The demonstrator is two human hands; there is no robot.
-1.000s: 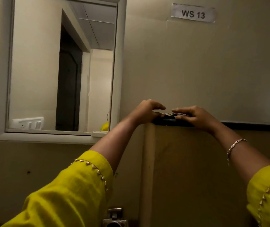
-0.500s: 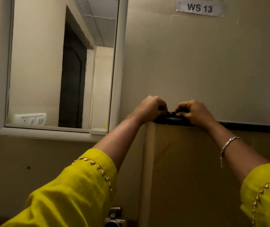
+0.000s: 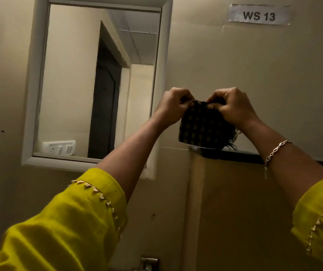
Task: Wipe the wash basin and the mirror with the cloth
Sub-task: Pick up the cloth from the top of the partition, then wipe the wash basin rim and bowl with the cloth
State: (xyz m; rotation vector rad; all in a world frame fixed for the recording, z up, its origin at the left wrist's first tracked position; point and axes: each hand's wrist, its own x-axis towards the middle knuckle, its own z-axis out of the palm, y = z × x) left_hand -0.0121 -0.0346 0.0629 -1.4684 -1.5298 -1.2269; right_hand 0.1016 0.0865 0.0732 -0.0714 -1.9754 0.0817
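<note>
1. Both arms reach up and forward in yellow sleeves (image 3: 74,218), with the hands side by side at the wall to the right of the mirror (image 3: 98,81).
2. The left hand (image 3: 173,105) is curled closed, pinching the top edge of the dark patterned cloth (image 3: 201,126).
3. The right hand (image 3: 232,106), with a bracelet (image 3: 276,151) on its wrist, is closed on the same edge.
4. The cloth hangs between them, just above a dark ledge (image 3: 241,156).

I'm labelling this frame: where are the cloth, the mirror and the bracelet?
cloth (image 3: 199,126), head view, patterned middle.
mirror (image 3: 68,75), head view, bare glass.
bracelet (image 3: 274,151), head view, chain on the right wrist.
</note>
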